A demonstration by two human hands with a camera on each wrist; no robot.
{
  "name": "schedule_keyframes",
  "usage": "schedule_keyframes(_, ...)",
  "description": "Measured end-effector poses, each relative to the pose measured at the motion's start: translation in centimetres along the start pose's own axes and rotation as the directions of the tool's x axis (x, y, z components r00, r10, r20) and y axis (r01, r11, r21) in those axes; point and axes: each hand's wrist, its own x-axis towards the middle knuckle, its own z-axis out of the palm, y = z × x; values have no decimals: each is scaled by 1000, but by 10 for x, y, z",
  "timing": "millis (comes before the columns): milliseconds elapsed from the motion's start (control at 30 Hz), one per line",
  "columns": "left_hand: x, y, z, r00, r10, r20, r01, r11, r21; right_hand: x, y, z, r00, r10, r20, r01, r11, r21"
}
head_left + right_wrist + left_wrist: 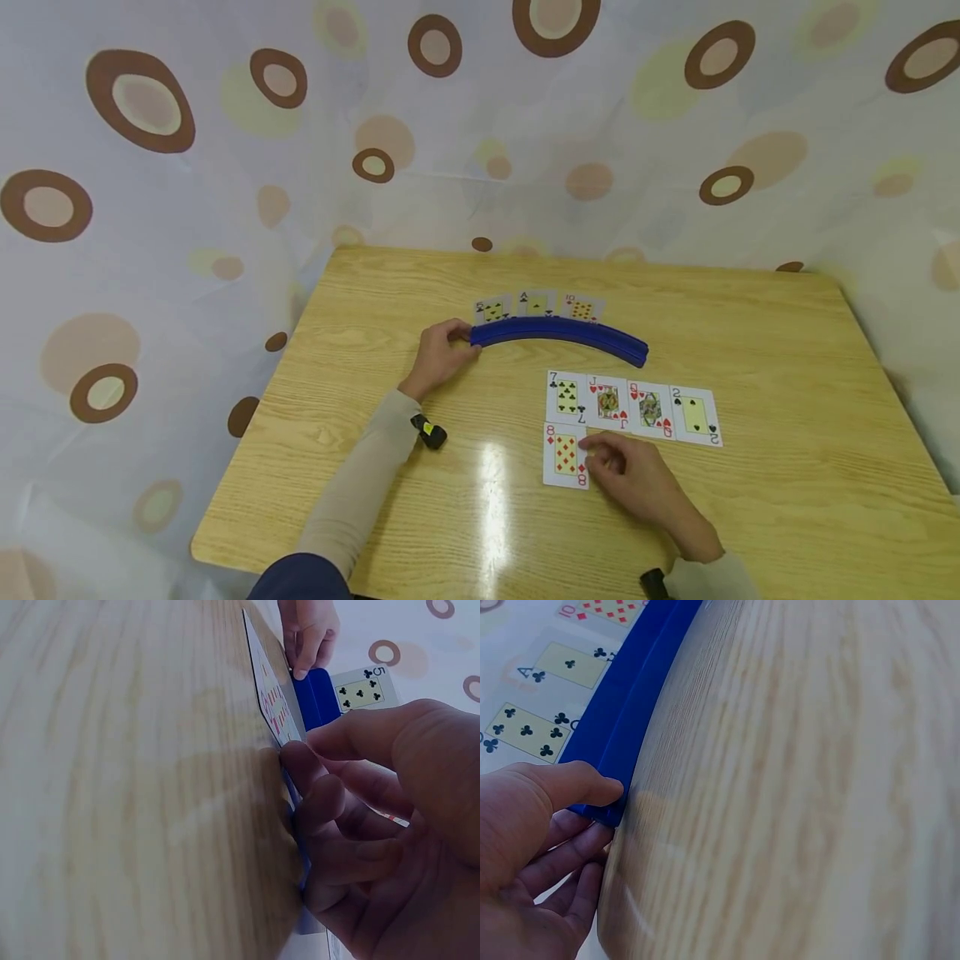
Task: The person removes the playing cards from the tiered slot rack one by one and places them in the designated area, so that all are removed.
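Observation:
A curved blue card holder (558,327) stands on the table, its left end pinched between the thumb and fingers of my left hand (442,358). Upright in its slot are the five of clubs (492,310), the ace of clubs (537,303) and the ten of diamonds (581,308). My right hand (637,479) pinches the right edge of the eight of diamonds (565,456) between thumb and index finger. In the right wrist view that card (268,694) shows at a steep slant beyond the fingertips. Its top edge meets the seven of clubs (566,398).
Right of the seven, the jack of hearts (608,402), queen of hearts (650,408) and two of spades (696,415) lie face up in a row. The wooden table (787,367) ends at a patterned sheet (525,150) behind and at the sides. Each wrist wears a black strap.

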Motion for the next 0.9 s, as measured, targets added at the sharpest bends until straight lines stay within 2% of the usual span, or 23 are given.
schedule_keyframes(233,0,0,0,1000,-1,-1,1,1000,1,6,1,0,999,-3,-44,2,1000,-14)
schedule_keyframes(400,0,1,1,1000,-2,4,2,1000,-7,13,1,-1,991,-41,-130,38,999,-23)
schedule_keyframes(600,0,0,2,1000,11,4,-11,1000,-7,25,3,-7,959,-102,-264,93,995,-46)
schedule_keyframes(900,0,-3,1,1000,9,-5,-9,1000,-25,60,17,-21,903,-10,-430,69,990,121)
